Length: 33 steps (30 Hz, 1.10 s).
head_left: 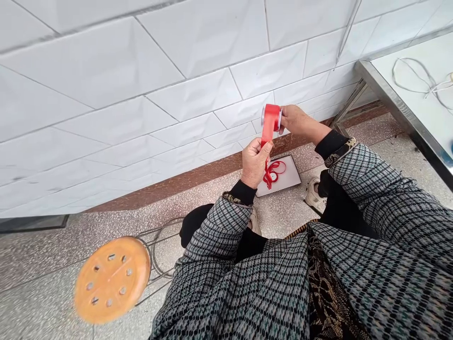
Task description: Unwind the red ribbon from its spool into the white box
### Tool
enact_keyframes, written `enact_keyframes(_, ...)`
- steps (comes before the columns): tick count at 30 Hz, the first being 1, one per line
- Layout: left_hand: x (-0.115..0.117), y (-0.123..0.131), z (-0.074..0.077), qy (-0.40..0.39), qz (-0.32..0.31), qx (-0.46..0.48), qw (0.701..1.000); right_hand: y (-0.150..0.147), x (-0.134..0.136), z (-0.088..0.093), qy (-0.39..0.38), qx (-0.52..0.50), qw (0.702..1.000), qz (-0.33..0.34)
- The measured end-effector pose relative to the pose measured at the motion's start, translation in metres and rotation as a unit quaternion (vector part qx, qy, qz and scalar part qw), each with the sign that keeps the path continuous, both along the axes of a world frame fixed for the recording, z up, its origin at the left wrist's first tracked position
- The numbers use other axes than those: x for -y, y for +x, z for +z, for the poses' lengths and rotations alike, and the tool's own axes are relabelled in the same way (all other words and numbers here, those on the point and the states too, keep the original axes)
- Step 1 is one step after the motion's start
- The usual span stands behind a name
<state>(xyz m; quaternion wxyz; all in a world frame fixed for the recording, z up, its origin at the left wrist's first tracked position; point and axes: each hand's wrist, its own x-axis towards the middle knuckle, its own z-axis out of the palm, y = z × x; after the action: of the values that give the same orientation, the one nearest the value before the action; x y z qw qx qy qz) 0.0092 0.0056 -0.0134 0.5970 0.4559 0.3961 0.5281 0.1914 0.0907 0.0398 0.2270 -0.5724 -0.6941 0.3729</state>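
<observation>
Slack was the danger here! The red ribbon spool (278, 119) sat high in my right hand (293, 120), up in front of the tiled wall (198, 101), and one loose turn could have sent the satin sliding off sideways past its pale flange. Below, the loose red ribbon (279, 166) lay in loops toward the left edge of the white tray (292, 175), its right corners bare; a tail hung down over it from my left hand (253, 163), and if that tail had caught in those loops, a knot could easily have followed. Whether they touched, I couldn't tell. A twist under my thumb might have creased the flat strip (268, 131), too.

And the hands! The right was curled narrow around the spool's right end, fingers partly hidden behind it. The left was closed tight, thumb pressing the strip against the bent fingers, just below the spool, with the ribbon running flat between the two.
</observation>
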Motion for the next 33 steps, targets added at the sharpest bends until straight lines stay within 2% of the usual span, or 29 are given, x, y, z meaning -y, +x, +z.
enact_keyframes(3, 0.001, 0.002, 0.002, -0.030, -0.037, 0.033, 0.998, -0.003, 0.003, 0.005, -0.064, -0.095, 0.993, 0.041)
enact_keyframes(8, 0.000, 0.004, 0.005, -0.058, -0.019, 0.027, 0.998, -0.003, 0.011, 0.011, -0.110, -0.158, 0.977, 0.086)
enact_keyframes(13, 0.000, 0.005, 0.004, -0.070, -0.013, 0.043, 0.996, -0.007, 0.022, 0.015, -0.136, -0.205, 0.965, 0.090)
enact_keyframes(17, -0.001, 0.001, 0.007, -0.086, -0.025, 0.065, 0.994, -0.011, 0.023, 0.008, -0.194, -0.240, 0.946, 0.100)
enact_keyframes(21, -0.004, -0.007, 0.012, -0.090, -0.070, 0.053, 0.992, -0.015, 0.020, -0.007, -0.293, -0.264, 0.908, 0.140)
enact_keyframes(24, -0.006, -0.012, 0.012, -0.081, -0.071, 0.061, 0.992, -0.015, 0.022, -0.009, -0.320, -0.263, 0.894, 0.169)
enact_keyframes(26, -0.006, -0.012, 0.011, -0.073, -0.069, 0.075, 0.992, -0.013, 0.023, -0.005, -0.302, -0.242, 0.906, 0.170)
enact_keyframes(28, -0.006, -0.011, 0.010, -0.071, -0.073, 0.087, 0.991, -0.011, 0.023, 0.001, -0.252, -0.203, 0.933, 0.158)
enact_keyframes(31, -0.004, -0.007, 0.009, -0.086, -0.071, 0.088, 0.990, -0.009, 0.022, 0.007, -0.076, -0.114, 0.986, 0.099)
enact_keyframes(33, -0.003, -0.005, 0.009, -0.096, -0.070, 0.086, 0.989, -0.009, 0.022, 0.009, 0.053, -0.031, 0.996, 0.062)
